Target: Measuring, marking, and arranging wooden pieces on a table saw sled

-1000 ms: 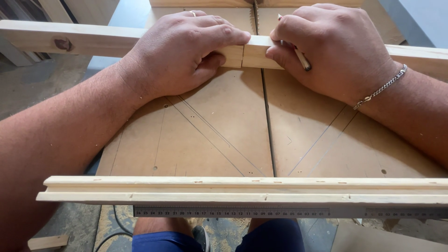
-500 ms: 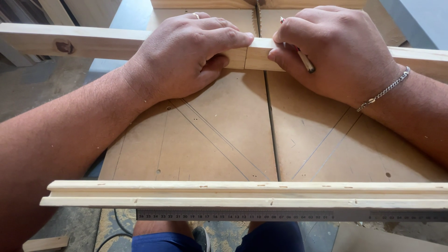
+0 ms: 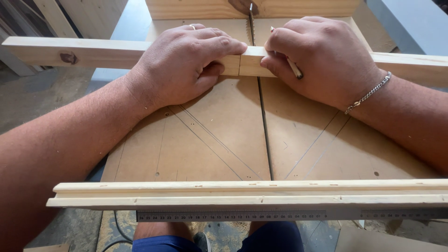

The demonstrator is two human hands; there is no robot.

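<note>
A long pale wooden strip (image 3: 84,52) lies crosswise on a brown board sled (image 3: 224,140). My left hand (image 3: 184,65) presses down on the strip just left of the saw slot (image 3: 263,126). My right hand (image 3: 322,58) holds the strip on the other side, with a pencil (image 3: 294,69) tucked between its fingers. A cut line shows in the strip between my two hands. The saw blade's teeth (image 3: 251,9) peek out at the far fence, behind the strip.
A moulded wooden rail (image 3: 242,193) runs along the sled's near edge, with a steel ruler (image 3: 233,215) below it. A thick wooden fence (image 3: 200,8) closes the far side. Pencil diagonals mark the board. My knees and a cable show beneath.
The sled, the strip and both hands have slid slightly toward me and to the right. Both grips stay the same.
</note>
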